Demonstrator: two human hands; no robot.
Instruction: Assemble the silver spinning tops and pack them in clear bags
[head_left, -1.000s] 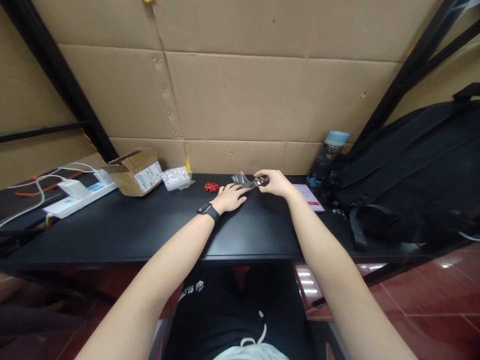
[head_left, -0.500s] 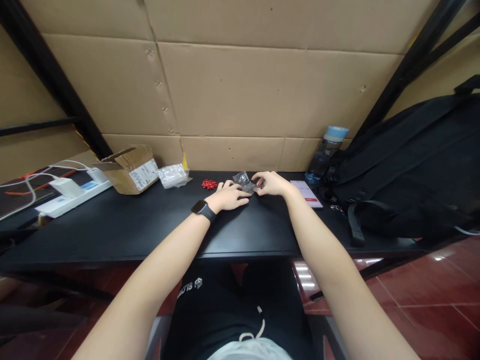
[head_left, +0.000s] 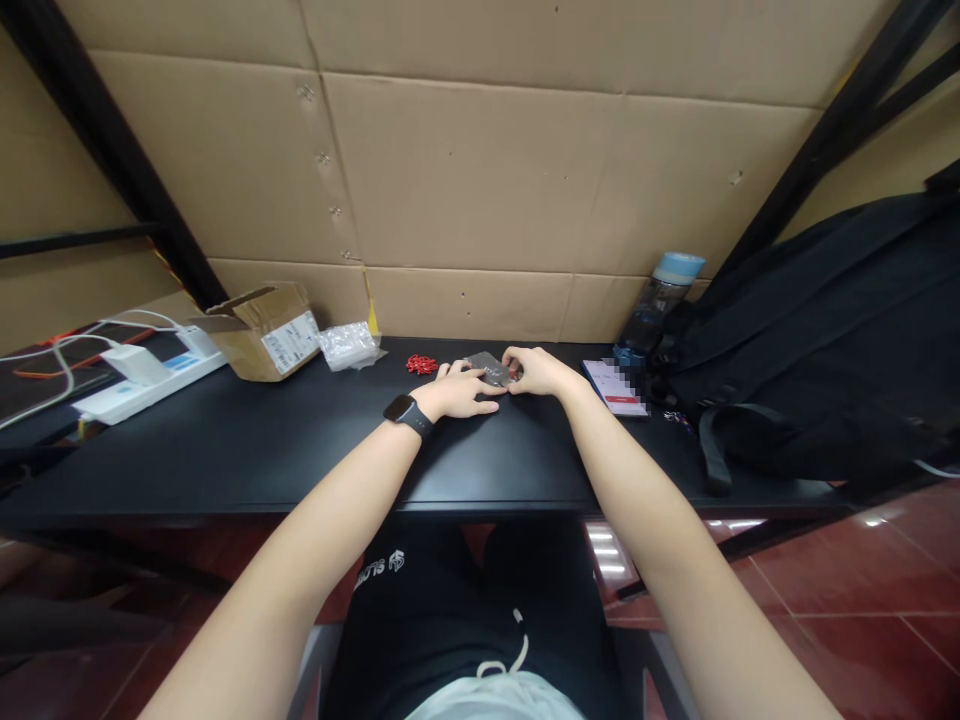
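Note:
A small clear plastic bag [head_left: 487, 368] lies on the black table in front of me. My left hand [head_left: 459, 392], with a dark watch on its wrist, rests flat with fingers stretched out over the bag's near left side. At the bag's right end, my right hand [head_left: 538, 372] has thumb and fingers pinched together. Something small and red [head_left: 514, 373] shows between those fingertips; its kind is too small to make out. Just left of my left fingers lies a small pile of red pieces [head_left: 421, 365].
To the left are crumpled bubble wrap [head_left: 349, 346], an opened cardboard box [head_left: 262, 335] and a white power strip [head_left: 150, 388] with plugs and cables. Rightward lie a phone [head_left: 611, 385], a blue-lidded bottle [head_left: 656, 305] and a black backpack [head_left: 832, 350]. A cardboard wall [head_left: 465, 190] closes the back.
The plastic bag, raised and crumpled before, now lies flatter between my hands. Both hands have stayed almost in place; the view has shifted slightly.

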